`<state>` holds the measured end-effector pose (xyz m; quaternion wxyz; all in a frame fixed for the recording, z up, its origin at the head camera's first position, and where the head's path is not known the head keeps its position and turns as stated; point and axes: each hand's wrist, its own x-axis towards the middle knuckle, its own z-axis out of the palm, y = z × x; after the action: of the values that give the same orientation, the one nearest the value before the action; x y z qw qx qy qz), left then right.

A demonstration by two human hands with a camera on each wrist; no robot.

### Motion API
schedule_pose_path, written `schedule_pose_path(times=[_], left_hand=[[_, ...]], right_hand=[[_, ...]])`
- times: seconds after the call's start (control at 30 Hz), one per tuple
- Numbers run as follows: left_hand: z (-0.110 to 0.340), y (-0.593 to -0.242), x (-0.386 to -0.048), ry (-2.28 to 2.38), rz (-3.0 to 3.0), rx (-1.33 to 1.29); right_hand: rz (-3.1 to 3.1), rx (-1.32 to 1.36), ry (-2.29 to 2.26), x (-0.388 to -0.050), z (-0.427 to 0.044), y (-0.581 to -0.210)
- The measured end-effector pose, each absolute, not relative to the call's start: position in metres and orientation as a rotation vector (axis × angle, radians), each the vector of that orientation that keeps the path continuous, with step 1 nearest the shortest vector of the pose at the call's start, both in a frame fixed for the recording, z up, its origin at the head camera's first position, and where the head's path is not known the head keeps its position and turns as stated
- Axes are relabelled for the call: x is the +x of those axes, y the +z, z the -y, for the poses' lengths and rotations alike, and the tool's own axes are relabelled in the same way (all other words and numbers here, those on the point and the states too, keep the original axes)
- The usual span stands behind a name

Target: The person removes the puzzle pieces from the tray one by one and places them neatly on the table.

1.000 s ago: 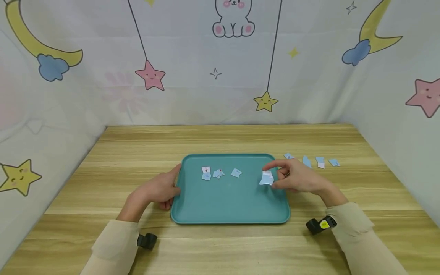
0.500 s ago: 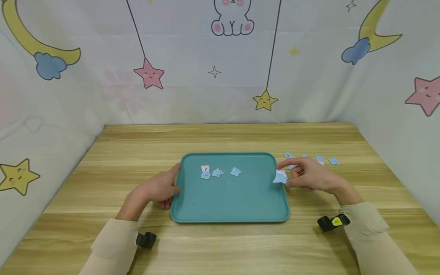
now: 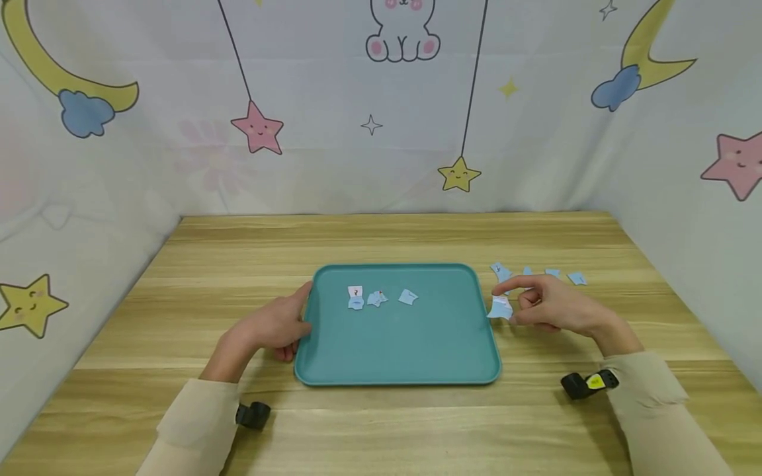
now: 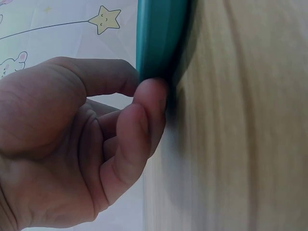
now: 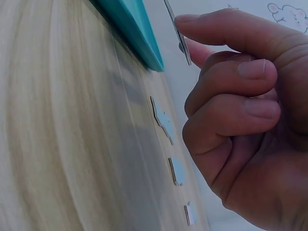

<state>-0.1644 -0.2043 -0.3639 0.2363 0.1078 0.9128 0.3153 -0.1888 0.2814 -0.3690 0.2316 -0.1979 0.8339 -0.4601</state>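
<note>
My left hand (image 3: 274, 324) grips the left rim of a teal tray (image 3: 399, 350); in the left wrist view, thumb and fingertips meet at the tray's edge (image 4: 161, 38). Between thumb and index finger, my right hand (image 3: 556, 307) pinches a light blue and white puzzle piece (image 3: 501, 307) just past the tray's right rim. The right wrist view shows this held piece (image 5: 178, 33) edge-on, raised above the table. On the tray's upper left lie small pieces: a white and blue one (image 3: 355, 297), a cluster (image 3: 377, 299) and a single blue piece (image 3: 408, 297).
Several more pieces lie on the wooden table (image 3: 393, 430) right of the tray, among them a patterned blue piece (image 3: 500, 270) and a far-right one (image 3: 577, 278). My right hand partly covers some. A printed cloth (image 3: 333, 172) hangs behind the table.
My right hand has carried the pinched piece rightward from over the tray to beyond its right rim. The left hand and tray stay in place.
</note>
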Motion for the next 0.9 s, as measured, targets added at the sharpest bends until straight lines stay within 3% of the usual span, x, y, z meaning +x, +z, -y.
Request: schedule_pose_path(times=[0.9], left_hand=[[0.205, -0.364, -0.165, 0.863, -2.497, 0.296]], right_hand=[[-2.252, -0.512, -1.168, -0.191, -0.298, -0.380]])
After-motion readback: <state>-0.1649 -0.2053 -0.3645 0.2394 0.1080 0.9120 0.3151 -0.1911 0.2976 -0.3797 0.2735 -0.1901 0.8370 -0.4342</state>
